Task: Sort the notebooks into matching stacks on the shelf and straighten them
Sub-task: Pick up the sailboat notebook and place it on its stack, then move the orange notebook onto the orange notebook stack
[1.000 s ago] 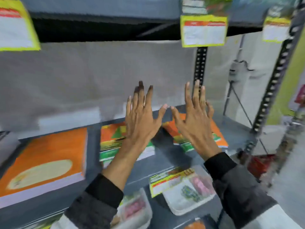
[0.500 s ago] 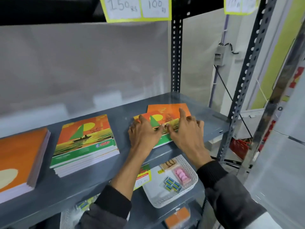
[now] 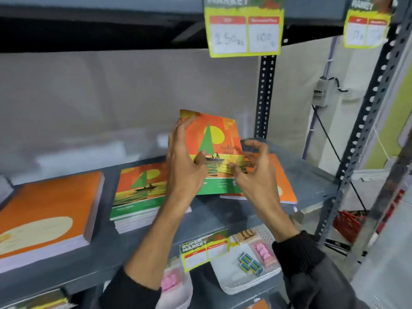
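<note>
A sailboat-cover notebook [image 3: 219, 139] is tilted up off the grey shelf [image 3: 312, 175], its lower edge near the shelf. My left hand [image 3: 185, 161] grips its left edge, thumb on the cover. Fingers of my right hand [image 3: 254, 172] are curled at its lower right part, thumb touching the cover. Beneath it lies a plain orange notebook [image 3: 283, 181] flat on the shelf. A stack of matching sailboat notebooks [image 3: 138, 192] rests left of my left arm. A thick stack of larger orange notebooks [image 3: 49, 210] with a pale oval sits at the far left.
Price tags [image 3: 243, 30] hang from the shelf above. A slotted upright [image 3: 265, 94] stands behind the shelf and another [image 3: 365, 130] at the right front. Below, a white basket [image 3: 249, 264] holds erasers and small packs beside a tag [image 3: 205, 250].
Both hands went from raised and open to pressing on the right-hand notebooks, and now they have lifted the sailboat notebook up off the orange one. The camera moved closer.
</note>
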Demonstrator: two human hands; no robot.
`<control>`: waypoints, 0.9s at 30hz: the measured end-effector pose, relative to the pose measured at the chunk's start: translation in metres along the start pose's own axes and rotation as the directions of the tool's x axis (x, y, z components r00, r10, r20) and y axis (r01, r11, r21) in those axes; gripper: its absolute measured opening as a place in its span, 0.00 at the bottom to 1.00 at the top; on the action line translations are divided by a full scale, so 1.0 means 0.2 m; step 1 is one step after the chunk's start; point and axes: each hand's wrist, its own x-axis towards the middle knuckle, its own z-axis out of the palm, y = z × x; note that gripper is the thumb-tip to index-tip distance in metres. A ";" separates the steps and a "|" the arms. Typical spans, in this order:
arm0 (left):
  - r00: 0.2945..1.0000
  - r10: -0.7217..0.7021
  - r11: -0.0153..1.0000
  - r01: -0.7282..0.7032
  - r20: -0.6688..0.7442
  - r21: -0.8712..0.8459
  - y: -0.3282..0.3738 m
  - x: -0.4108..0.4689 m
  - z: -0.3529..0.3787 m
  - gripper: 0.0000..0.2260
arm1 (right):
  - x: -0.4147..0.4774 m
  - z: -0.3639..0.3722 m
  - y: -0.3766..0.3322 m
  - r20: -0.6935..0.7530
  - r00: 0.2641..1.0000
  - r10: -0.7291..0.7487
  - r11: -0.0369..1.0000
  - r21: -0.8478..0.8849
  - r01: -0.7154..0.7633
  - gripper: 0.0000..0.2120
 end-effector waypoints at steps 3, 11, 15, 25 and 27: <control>0.996 -0.079 0.996 0.080 -0.043 0.033 -0.10 0.09 -0.27 0.31 | -0.04 0.17 -0.13 0.077 0.997 -0.016 0.989 0.148 0.004 0.23; 0.887 -0.458 0.875 0.461 -0.056 0.150 -0.38 0.02 -0.59 0.28 | -0.15 0.56 -0.19 0.387 0.917 0.094 0.995 -0.023 -0.093 0.20; 0.762 -0.641 0.640 0.462 0.095 0.614 -0.46 -0.04 -0.59 0.41 | -0.18 0.58 -0.17 0.472 0.863 0.178 0.966 -0.253 -0.061 0.23; 0.909 -0.336 0.827 0.160 0.245 0.539 -0.12 0.09 -0.14 0.36 | 0.05 0.14 -0.05 0.231 0.967 0.108 0.942 -0.336 -0.025 0.38; 0.883 -0.330 0.870 0.149 0.333 0.469 -0.06 0.07 0.05 0.36 | 0.10 0.03 0.03 0.150 0.983 0.109 0.914 -0.403 -0.040 0.38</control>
